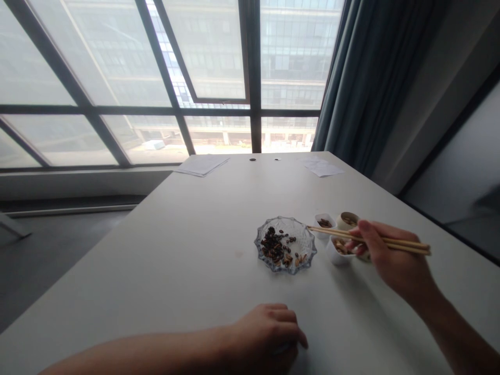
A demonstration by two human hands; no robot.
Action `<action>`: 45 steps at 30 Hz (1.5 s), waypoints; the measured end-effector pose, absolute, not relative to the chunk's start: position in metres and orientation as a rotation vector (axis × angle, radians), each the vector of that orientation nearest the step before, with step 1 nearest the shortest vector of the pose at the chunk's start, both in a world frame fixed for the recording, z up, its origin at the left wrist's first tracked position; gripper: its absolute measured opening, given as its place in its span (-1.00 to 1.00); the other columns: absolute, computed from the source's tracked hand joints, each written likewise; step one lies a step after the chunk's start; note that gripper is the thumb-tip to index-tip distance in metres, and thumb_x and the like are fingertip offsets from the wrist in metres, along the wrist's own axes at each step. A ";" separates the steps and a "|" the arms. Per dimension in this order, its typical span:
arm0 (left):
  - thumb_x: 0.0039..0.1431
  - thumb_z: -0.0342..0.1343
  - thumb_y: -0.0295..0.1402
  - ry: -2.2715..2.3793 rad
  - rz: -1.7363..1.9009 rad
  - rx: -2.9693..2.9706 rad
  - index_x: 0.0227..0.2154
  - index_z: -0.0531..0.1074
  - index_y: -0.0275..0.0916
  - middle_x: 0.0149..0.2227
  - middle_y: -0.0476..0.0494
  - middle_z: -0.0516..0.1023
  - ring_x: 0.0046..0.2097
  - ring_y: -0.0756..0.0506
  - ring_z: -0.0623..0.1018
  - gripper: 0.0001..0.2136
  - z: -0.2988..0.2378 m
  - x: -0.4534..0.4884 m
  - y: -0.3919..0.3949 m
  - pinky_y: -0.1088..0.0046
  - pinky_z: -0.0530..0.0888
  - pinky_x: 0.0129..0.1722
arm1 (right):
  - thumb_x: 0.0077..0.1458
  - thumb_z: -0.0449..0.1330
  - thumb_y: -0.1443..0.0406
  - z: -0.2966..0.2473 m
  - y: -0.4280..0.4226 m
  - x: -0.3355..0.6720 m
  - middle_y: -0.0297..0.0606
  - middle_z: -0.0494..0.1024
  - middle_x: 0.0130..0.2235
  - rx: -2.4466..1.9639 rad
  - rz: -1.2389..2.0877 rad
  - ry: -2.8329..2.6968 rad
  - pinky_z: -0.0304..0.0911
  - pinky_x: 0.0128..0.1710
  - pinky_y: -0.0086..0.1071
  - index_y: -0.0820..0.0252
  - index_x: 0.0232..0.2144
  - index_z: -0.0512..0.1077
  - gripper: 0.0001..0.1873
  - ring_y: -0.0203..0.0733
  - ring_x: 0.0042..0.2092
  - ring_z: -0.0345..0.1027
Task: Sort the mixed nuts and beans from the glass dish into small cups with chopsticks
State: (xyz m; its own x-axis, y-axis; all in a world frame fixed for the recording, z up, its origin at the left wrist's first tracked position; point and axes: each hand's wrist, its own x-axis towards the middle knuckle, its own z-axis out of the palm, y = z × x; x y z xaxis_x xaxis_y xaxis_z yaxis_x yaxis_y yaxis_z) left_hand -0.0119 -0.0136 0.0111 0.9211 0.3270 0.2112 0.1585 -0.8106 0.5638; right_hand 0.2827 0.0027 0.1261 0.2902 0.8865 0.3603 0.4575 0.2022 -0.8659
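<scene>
My right hand (385,258) grips a pair of wooden chopsticks (406,244) whose tips hover just right of a glass dish (308,249), above several small white cups (336,256). The dish holds dark and tan seeds (275,246). The cups hold a few seeds each. My left hand (269,333) rests on the white table (187,250) near the front edge, fingers curled under; nothing shows inside them. The chopstick tips look empty.
Sheets of paper (201,165) lie at the table's far left, and more paper (322,167) at the far right. Two small holes (252,159) sit near the far edge. Large windows and a dark curtain (371,88) stand behind the table.
</scene>
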 end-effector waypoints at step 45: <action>0.23 0.16 -0.52 0.334 0.446 2.522 -0.06 0.53 -0.17 -0.24 -0.12 0.65 -0.23 -0.12 0.64 -0.75 0.012 -0.012 -0.015 0.47 0.59 -0.11 | 0.22 0.38 -0.13 0.129 0.002 0.299 -0.14 0.78 -0.32 -1.401 0.511 -1.364 0.65 -0.38 -0.33 0.16 -0.25 0.72 -0.53 -0.03 -0.36 0.72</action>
